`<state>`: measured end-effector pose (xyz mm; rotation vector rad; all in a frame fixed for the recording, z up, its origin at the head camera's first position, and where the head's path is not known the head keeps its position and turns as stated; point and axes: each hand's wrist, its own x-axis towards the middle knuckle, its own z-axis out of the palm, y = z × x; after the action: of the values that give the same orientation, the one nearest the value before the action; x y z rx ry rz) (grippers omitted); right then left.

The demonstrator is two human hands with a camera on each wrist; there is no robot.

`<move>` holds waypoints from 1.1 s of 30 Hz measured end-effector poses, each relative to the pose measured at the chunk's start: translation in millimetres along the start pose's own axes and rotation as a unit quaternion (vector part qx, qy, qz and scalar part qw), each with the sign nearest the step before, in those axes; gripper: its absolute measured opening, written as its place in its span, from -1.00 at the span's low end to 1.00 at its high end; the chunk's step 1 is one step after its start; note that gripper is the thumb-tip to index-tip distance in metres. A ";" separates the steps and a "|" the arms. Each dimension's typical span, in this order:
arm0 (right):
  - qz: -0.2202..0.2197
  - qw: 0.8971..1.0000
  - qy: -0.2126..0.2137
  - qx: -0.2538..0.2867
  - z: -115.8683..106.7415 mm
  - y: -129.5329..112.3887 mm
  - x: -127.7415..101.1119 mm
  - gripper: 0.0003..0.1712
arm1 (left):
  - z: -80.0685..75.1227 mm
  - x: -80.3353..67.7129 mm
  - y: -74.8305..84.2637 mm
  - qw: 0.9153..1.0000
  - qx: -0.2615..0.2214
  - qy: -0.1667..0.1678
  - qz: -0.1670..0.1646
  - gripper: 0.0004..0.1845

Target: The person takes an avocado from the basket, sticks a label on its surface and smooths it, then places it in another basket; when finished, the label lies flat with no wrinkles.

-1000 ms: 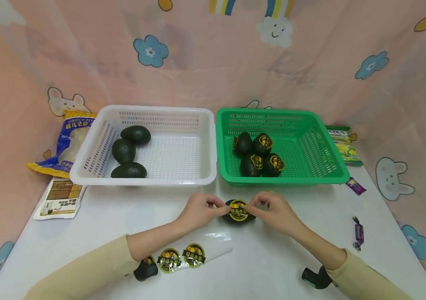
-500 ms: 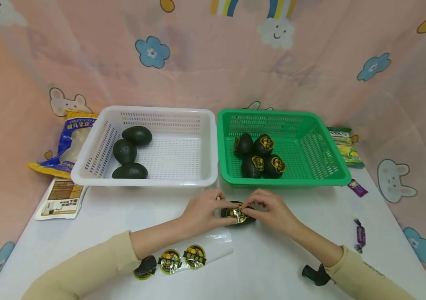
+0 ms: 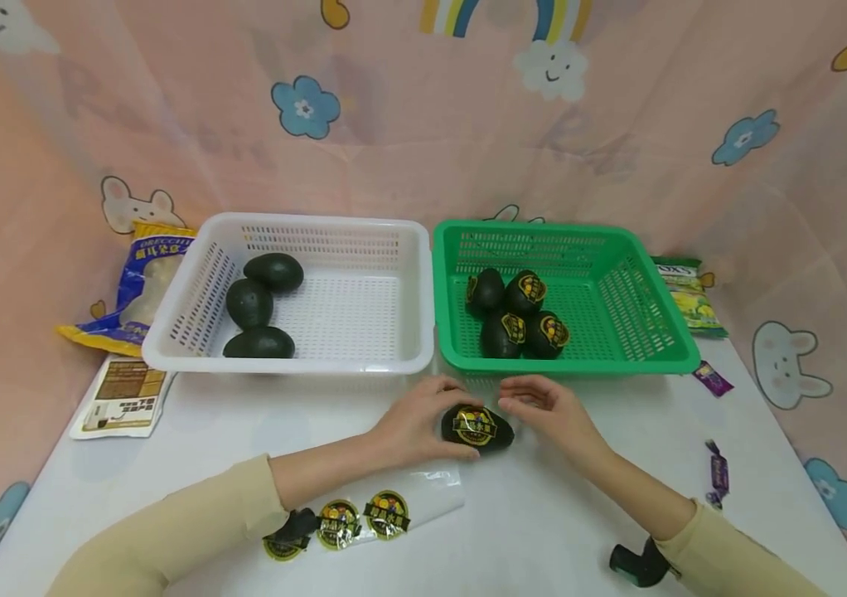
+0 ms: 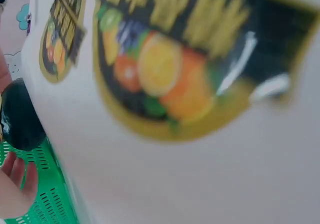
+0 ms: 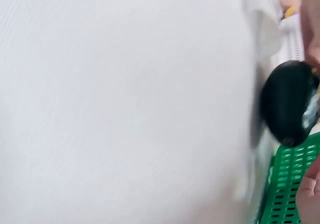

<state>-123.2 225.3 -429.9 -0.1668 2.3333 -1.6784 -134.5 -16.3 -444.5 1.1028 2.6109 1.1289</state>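
My left hand [image 3: 422, 421] curls around an avocado [image 3: 501, 434] on the desk [image 3: 543, 514], just in front of the green basket [image 3: 565, 366]; my right hand [image 3: 556, 419], loosely bent, holds nothing. Best to steady the avocado and smooth its sticker [image 3: 474, 426] outward from the middle. Loose stickers [image 3: 387, 514] left-front of the basket read "精品水果"; the blue bag [image 3: 138, 278] far left shows "ORECCHI".

Avocado [image 3: 496, 433] to green basket [image 3: 573, 366], seemingly tight
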 end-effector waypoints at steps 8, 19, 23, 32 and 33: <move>0.148 0.956 0.043 0.248 -8.7 -16.2 9.1 -0.81 | -11.8 14.8 14.7 0.997 -0.030 -0.062 0.044 -0.40; 0.152 0.960 0.043 0.232 -10.4 -6.9 12.7 -0.78 | -75.1 97.0 29.8 0.997 0.067 -0.001 -0.023 -0.28; 0.150 0.964 0.035 0.218 -7.7 -5.5 14.5 -0.78 | -72.2 102.6 20.1 0.994 0.089 -0.006 -0.057 -0.05; 0.130 0.978 -0.073 0.147 -5.0 -17.3 8.7 -0.62 | -71.0 10.4 13.7 0.979 -0.188 -0.077 -0.030 -0.79; 0.115 0.981 -0.106 0.119 -3.6 -22.6 9.1 -0.58 | -70.5 -3.2 8.7 0.969 -0.220 -0.093 -0.063 -0.77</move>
<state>-134.3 219.1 -408.9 -0.0257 1.9021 -1.7136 -151.4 -56.6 -388.4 0.8846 2.1116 1.4054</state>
